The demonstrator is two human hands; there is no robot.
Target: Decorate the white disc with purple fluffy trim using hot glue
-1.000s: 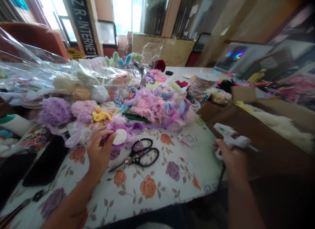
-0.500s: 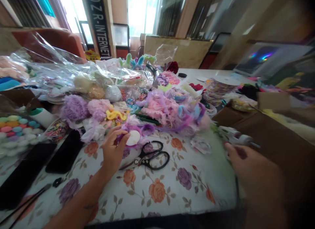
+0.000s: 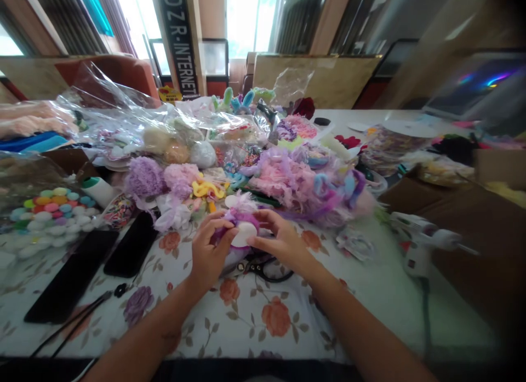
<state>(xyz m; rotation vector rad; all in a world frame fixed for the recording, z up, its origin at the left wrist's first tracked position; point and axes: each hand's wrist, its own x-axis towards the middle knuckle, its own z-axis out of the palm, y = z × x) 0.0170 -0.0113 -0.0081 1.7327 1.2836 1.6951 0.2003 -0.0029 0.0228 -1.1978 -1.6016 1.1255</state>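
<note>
Between my two hands is a purple fuzzy craft piece with a white round disc [image 3: 245,235] facing me. My left hand [image 3: 210,246] pinches its left side with thumb and fingers. On the other side my right hand [image 3: 283,240] grips the right edge, thumb on the disc's lower rim. Just below, black-handled scissors [image 3: 271,271] lie on the flowered cloth, partly hidden by the hands and the piece. A white glue gun [image 3: 427,234] stands at the right beside a cardboard box [image 3: 452,206], its cord hanging down.
Pink and purple fluffy yarn [image 3: 283,176], a lilac pom-pom [image 3: 144,176] and clear plastic bags [image 3: 110,102] heap up behind my hands. Left are a black phone [image 3: 133,245], a longer black slab [image 3: 72,275] and a bag of coloured pom-poms [image 3: 51,212].
My right hand has come from beside the glue gun to the purple piece and taken hold of it. The glue gun stays at the right. The whole view has shifted slightly.
</note>
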